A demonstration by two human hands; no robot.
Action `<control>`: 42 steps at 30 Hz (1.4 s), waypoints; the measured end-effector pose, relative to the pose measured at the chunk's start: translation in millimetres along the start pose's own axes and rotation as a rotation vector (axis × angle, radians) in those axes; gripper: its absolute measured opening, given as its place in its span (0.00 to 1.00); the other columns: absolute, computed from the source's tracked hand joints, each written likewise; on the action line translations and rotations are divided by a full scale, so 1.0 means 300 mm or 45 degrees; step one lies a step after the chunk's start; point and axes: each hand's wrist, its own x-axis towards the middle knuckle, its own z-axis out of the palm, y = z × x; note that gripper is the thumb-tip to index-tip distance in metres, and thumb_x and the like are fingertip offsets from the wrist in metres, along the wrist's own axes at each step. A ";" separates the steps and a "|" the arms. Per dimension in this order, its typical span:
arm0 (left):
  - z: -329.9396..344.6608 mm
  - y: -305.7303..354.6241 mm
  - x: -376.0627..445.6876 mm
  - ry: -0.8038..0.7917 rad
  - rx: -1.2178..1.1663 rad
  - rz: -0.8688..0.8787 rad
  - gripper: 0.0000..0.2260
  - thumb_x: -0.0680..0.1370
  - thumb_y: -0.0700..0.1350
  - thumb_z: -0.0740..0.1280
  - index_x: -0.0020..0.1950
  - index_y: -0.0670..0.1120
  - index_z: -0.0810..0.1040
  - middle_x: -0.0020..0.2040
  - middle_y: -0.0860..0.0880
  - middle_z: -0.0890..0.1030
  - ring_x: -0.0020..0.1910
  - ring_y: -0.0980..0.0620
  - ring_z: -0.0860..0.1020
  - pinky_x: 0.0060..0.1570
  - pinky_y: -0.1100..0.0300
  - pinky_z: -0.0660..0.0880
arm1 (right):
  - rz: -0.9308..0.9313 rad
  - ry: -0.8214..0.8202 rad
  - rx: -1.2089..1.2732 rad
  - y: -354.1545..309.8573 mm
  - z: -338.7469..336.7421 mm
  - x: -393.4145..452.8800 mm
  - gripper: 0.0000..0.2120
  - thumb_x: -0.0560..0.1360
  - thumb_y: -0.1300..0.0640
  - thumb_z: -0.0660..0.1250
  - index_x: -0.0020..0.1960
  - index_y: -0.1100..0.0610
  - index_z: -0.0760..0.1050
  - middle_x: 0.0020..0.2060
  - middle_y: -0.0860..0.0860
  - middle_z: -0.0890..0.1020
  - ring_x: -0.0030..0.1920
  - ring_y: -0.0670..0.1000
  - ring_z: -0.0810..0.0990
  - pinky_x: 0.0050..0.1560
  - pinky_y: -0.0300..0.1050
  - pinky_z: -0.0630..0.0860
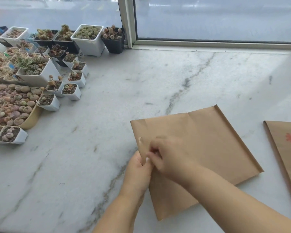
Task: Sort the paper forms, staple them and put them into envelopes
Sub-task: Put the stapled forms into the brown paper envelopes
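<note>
Where the marble sill (107,115) meets the window, a brown envelope (208,142) lies flat, its long axis running from near left to far right. A second envelope (289,148) lies well apart at the right edge. Both hands work at its left flap edge: the right hand (170,157) curls over it, the left hand (138,172) pinches it from beneath. No forms are visible.

Both forearms reach in from the near edge and meet just right of centre. The left hand (139,172) is curled, thumb and fingers pinching. The right hand (170,158) lies across it from the right, fingers bent, fingertips touching the left thumb.
</note>
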 end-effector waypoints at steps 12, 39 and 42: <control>0.045 0.251 -0.054 -0.148 -0.378 -0.256 0.09 0.79 0.36 0.62 0.58 0.36 0.76 0.45 0.39 0.82 0.38 0.45 0.82 0.38 0.55 0.79 | -0.213 0.267 -0.229 0.189 -0.063 -0.423 0.42 0.70 0.31 0.64 0.72 0.60 0.65 0.58 0.50 0.70 0.59 0.51 0.74 0.70 0.46 0.66; 0.494 -0.021 -0.278 0.012 0.360 0.012 0.03 0.76 0.26 0.63 0.47 0.28 0.76 0.43 0.33 0.81 0.29 0.54 0.77 0.28 0.74 0.70 | 1.585 0.678 1.056 0.426 -0.547 -0.842 0.30 0.72 0.71 0.62 0.70 0.50 0.66 0.59 0.53 0.78 0.57 0.55 0.77 0.57 0.46 0.76; 0.711 -0.132 -0.282 0.040 0.310 -0.061 0.05 0.77 0.28 0.63 0.50 0.29 0.77 0.39 0.40 0.81 0.33 0.50 0.76 0.29 0.72 0.71 | 1.514 0.641 0.811 0.597 -0.691 -0.906 0.34 0.73 0.69 0.58 0.76 0.51 0.62 0.69 0.50 0.73 0.68 0.52 0.72 0.67 0.47 0.70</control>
